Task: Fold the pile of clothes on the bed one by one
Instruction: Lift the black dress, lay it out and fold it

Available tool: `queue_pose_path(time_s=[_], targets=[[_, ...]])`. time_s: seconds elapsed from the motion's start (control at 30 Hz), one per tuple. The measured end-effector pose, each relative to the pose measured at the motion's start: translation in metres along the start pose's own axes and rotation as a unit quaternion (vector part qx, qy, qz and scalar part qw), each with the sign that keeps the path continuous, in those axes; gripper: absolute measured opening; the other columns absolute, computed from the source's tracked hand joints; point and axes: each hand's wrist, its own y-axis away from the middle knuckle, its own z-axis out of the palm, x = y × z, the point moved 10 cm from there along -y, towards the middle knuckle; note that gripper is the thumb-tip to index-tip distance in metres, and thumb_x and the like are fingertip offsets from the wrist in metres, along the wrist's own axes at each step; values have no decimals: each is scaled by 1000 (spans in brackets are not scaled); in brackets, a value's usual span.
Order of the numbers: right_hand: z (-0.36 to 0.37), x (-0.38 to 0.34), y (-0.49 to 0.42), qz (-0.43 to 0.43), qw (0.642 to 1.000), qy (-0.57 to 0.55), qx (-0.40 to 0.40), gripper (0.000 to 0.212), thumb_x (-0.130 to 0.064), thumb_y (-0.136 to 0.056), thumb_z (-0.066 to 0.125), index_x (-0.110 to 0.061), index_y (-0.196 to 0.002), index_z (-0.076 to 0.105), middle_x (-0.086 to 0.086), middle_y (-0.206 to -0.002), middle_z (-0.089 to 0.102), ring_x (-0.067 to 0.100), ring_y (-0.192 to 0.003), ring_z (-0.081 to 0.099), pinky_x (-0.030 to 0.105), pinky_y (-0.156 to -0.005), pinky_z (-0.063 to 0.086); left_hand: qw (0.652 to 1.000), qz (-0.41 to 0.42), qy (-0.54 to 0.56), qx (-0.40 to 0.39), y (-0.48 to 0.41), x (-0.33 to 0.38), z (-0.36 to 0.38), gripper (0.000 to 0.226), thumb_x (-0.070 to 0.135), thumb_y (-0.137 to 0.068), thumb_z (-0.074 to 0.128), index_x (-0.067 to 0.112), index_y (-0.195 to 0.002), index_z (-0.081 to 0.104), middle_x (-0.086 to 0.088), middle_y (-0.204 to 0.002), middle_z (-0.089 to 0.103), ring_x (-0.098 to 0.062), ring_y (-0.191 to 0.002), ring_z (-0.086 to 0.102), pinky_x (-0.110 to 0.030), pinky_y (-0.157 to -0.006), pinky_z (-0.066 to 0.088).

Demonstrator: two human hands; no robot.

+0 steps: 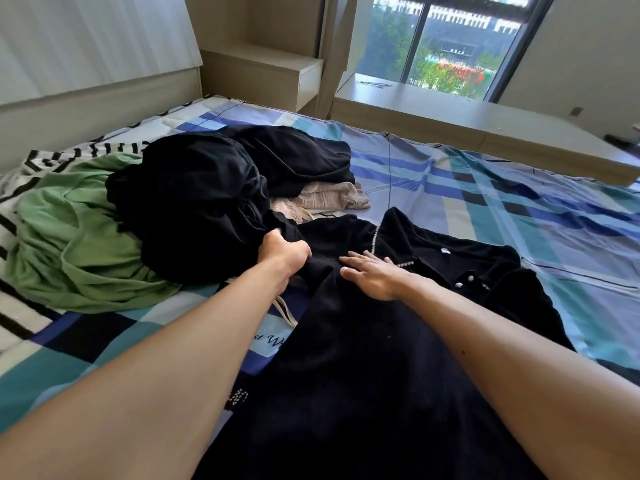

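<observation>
Grip of L hand tight on black dress; R hand flat on it.

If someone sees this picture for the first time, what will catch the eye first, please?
Two bare arms reach over a black garment spread on the checked sheet in the foreground; the left hand grips its far edge and the right hand lies flat on it. Behind, at the left, is a pile of clothes, black partly over green.
</observation>
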Motion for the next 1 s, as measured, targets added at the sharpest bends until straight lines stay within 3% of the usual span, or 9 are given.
queue_pose_path(time_s=[0.1,0.27,0.33,0.43,0.53,0.6,0.73,0.87,1.0], targets=[[-22,-2,-3,-24,974,-215,68,50,-47,-106,34,-16,-135,59,2,-144,55,20,-137,46,45,-120,26,984,173,-47,21,20,52,-1,58,11,-78,65,16,-136,59,-2,-122,67,-20,-114,62,-27,-98,49],[-54,36,14,51,769,-624,128,62,-66,-98,34,-18,-116,69,12,-117,72,26,-101,70,38,-88,53,848,440,-226,-192,88,112,78,52,16,-77,72,21,-129,68,0,-127,68,-17,-120,61,-31,-105,45],[-53,54,18,78,744,-653,113,80,-80,-88,36,-14,-122,66,15,-113,73,31,-101,70,42,-87,55,794,442,-324,-265,107,97,111,58,27,-76,79,23,-132,65,0,-127,64,-17,-118,58,-31,-104,45],[-41,77,27,130,775,-608,110,75,-71,-78,66,-10,-122,65,13,-105,74,27,-91,72,42,-77,59,771,399,-384,-316,112,67,129,62,40,-72,83,25,-128,62,4,-111,64,-17,-102,61,-30,-91,51],[-35,95,33,165,870,-442,141,54,-35,-71,88,-17,-116,63,11,-106,71,24,-95,69,41,-86,59,769,344,-407,-353,107,41,129,52,53,-79,75,28,-123,64,6,-109,64,-15,-101,61,-33,-92,51],[-40,105,35,190,886,-380,185,56,-22,-71,88,-18,-120,61,7,-110,67,22,-101,66,35,-91,55,780,319,-396,-365,106,36,127,40,55,-86,65,31,-118,66,7,-109,64,-14,-102,61,-33,-92,51],[-71,116,43,228,901,-265,256,12,-16,-80,73,-20,-91,70,8,-106,71,25,-98,66,31,-88,52,781,322,-392,-364,107,35,131,25,38,-96,55,30,-114,72,4,-105,68,-15,-99,63,-30,-89,50],[-94,96,30,166,945,-101,261,47,-36,-77,74,-22,-120,59,4,-115,65,26,-106,62,37,-91,50,783,322,-395,-357,107,32,133,24,39,-97,55,33,-113,73,8,-96,64,-15,-96,63,-31,-88,51],[-95,63,-5,61,974,-29,215,81,-45,-74,81,-22,-141,42,4,-138,50,24,-128,50,41,-108,42,791,309,-389,-358,106,29,135,37,61,-94,48,43,-119,69,6,-116,68,-15,-111,61,-35,-98,48]])
